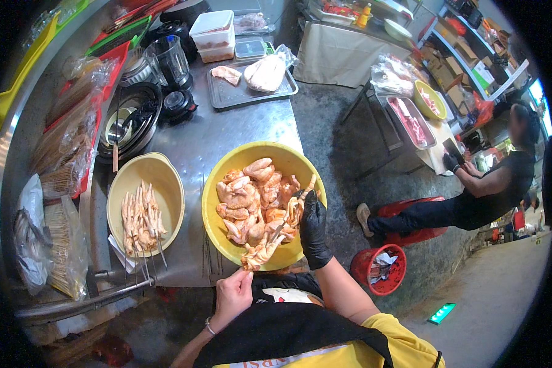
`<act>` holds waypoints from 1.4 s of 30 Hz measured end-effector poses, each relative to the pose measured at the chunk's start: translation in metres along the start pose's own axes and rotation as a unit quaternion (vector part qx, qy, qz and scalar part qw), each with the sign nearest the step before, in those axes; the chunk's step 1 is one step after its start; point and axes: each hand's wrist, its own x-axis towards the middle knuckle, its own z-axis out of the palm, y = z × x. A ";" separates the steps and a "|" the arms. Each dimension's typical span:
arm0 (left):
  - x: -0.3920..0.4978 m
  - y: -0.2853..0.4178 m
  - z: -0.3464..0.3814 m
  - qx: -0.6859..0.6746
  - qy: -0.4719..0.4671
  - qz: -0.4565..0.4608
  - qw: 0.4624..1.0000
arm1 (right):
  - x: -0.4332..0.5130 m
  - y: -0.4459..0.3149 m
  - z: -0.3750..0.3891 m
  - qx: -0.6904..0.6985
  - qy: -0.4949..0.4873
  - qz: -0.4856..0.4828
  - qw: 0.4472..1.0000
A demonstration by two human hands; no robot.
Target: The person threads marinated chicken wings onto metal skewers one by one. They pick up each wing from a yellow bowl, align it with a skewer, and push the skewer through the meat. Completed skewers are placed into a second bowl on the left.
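Observation:
My left hand (pixel 234 294), bare, pinches the near end of a metal skewer at the front rim of a yellow plastic basin (pixel 210 230). Skewered chicken pieces (pixel 260 253), which look like feet, lie over the basin's near side. My right hand (pixel 315 230), in a black glove, holds another chicken foot (pixel 296 209) at the skewer's far part, over the right rim. Marinated raw chicken wings (pixel 239 198) fill the basin's middle. To the left, a beige oval tub (pixel 115 184) holds skewered chicken feet (pixel 142 218), their metal skewers sticking out over its near rim.
Bare metal skewers (pixel 209 253) lie between the tubs. Behind stand a metal tray (pixel 225 99) with raw poultry, a blender jug (pixel 168 60) and a black pan (pixel 154 124). Bagged sticks (pixel 64 248) lie left. A co-worker (pixel 492 179) holds a cleaver at another table; a red bin (pixel 395 280) stands right.

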 end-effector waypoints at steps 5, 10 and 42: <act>0.004 -0.007 0.007 0.001 0.005 0.028 1.000 | 0.001 0.002 -0.003 -0.010 -0.008 -0.029 0.999; 0.001 -0.008 0.004 0.003 0.019 0.045 0.999 | 0.001 -0.008 -0.004 0.131 -0.009 0.064 0.989; 0.000 0.002 -0.004 -0.025 -0.004 0.035 0.999 | 0.005 0.004 -0.011 0.073 -0.020 0.035 0.997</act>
